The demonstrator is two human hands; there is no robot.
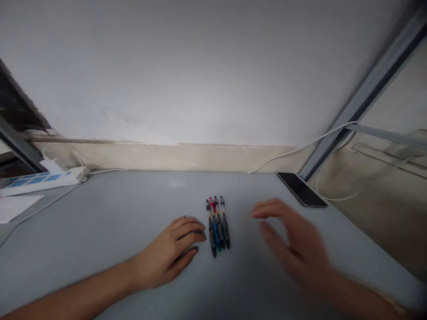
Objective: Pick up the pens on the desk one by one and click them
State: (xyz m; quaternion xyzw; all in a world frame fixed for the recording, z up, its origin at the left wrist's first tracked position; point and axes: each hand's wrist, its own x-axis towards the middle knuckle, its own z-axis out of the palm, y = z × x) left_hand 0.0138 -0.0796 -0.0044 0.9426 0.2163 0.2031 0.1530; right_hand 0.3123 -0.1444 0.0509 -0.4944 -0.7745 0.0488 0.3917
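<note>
Several pens point(218, 226) lie side by side in a tight row on the grey table, their clip ends away from me. Most have black grips; one pen point(216, 231) among them has a blue grip and a red top. My left hand point(171, 251) rests on the table just left of the row, fingers loosely bent and apart, holding nothing. Its fingertips are very close to the leftmost pen; I cannot tell if they touch. To the right of the pens, my right hand point(293, 240) is blurred by motion, with thumb and fingers apart and nothing between them.
A black phone point(302, 190) lies at the table's right edge. On the left are a white power strip point(46, 178), a white flat item point(20, 208) and a white cable point(40, 209). Behind the table point(116, 213) rises a wall; metal posts stand at both sides.
</note>
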